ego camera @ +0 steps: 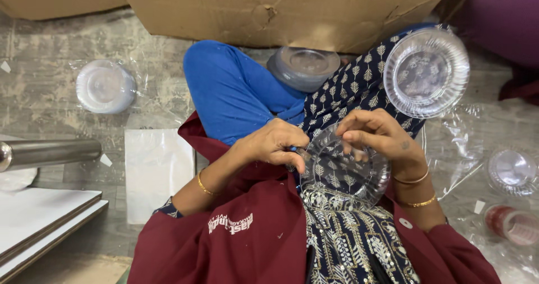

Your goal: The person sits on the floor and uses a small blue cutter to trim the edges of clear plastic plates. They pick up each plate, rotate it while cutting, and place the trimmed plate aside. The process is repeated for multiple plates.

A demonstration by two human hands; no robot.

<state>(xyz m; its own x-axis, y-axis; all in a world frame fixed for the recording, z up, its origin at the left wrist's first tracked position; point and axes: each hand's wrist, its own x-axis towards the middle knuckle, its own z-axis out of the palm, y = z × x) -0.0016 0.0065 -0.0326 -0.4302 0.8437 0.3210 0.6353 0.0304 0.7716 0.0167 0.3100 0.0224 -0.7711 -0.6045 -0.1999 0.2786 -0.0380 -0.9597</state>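
Head view: both hands pinch clear plate.

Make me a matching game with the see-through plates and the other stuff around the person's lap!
Things:
1. clear plate
2. stack of clear plates
3. bagged white plates
4. metal tube

Places:
A. on the floor, far left
B. held in both hands, the left hand and the right hand
C. sticking in from the left edge
D. resting on the knee, upper right

Pairs: 1-B, 2-D, 3-A, 4-C
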